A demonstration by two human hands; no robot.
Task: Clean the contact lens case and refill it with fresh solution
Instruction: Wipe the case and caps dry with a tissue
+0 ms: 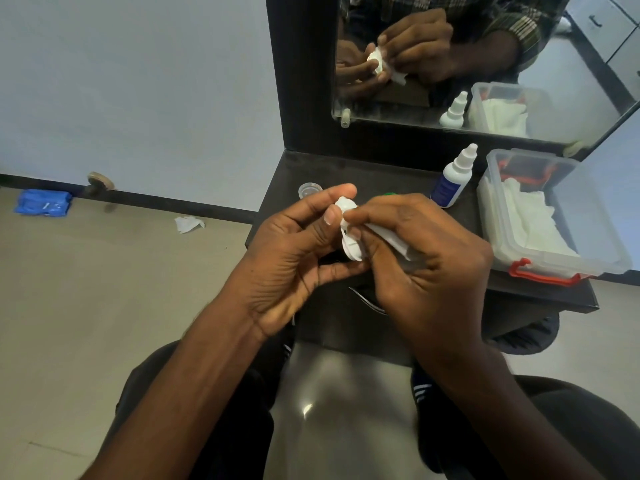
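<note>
With the left hand (pixel 298 244) pinching the white plastic lens case (pixel 348 233) steady, the right hand (pixel 426 258), clamped on a rolled white tissue (pixel 391 239), should twist it round each well.

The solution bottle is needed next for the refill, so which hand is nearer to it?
Right. The right hand sits just in front of the solution bottle, rubbing the lens case with a tissue. The left hand holds the case farther left.

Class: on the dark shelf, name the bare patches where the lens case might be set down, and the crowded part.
Bare shelf lies between the clear cap and solution bottle, below the mirror. The right end is crowded by the tissue box.
</note>
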